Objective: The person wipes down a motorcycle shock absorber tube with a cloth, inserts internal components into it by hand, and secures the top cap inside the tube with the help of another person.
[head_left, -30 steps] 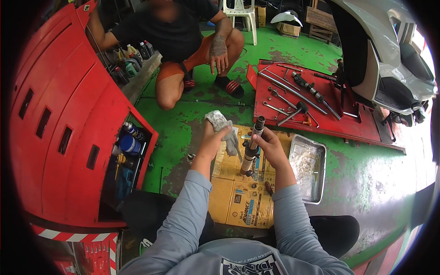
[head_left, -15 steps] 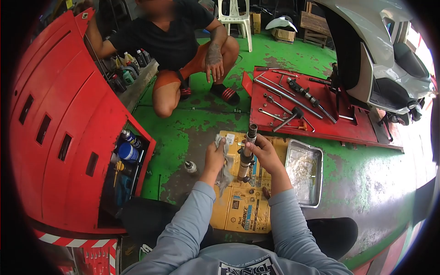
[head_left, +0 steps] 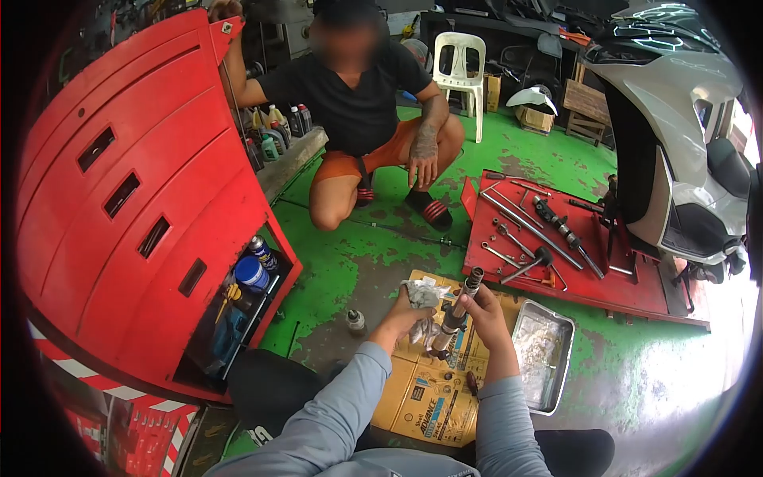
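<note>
Reference landmark: the cardboard sheet [head_left: 413,397] on the floor before the wearer; all positions given from it, sides as the wearer's own.

Metal tube [head_left: 456,315] (dark fittings partway down, threaded-looking at the top): held above the far part of the cardboard sheet, tilted, upper end leaning to the right. Right hand [head_left: 486,312], over the sheet's right side: thumb and fingers closed around the tube's upper part, a firm-looking grip. Left hand [head_left: 401,314], over the sheet's far left part: fingers curled on a crumpled pale cloth [head_left: 427,292], closed as far as the bunched fabric allows. Cloth hangs right beside the tube's lower portion; whether the two touch, cannot tell.

Small dark item [head_left: 472,384] lies on the sheet near its right edge. Metal tray [head_left: 561,362] just beside the sheet, to the right. Small bottle [head_left: 355,322] upright, left of the sheet. Red platform [head_left: 620,290] beyond the sheet and to the right, bearing wrenches, rods and a black-headed mallet [head_left: 543,256]. Red cabinet [head_left: 183,175] well to the left of the sheet. Second person [head_left: 350,95] squats beyond it, hands apart from the work
</note>
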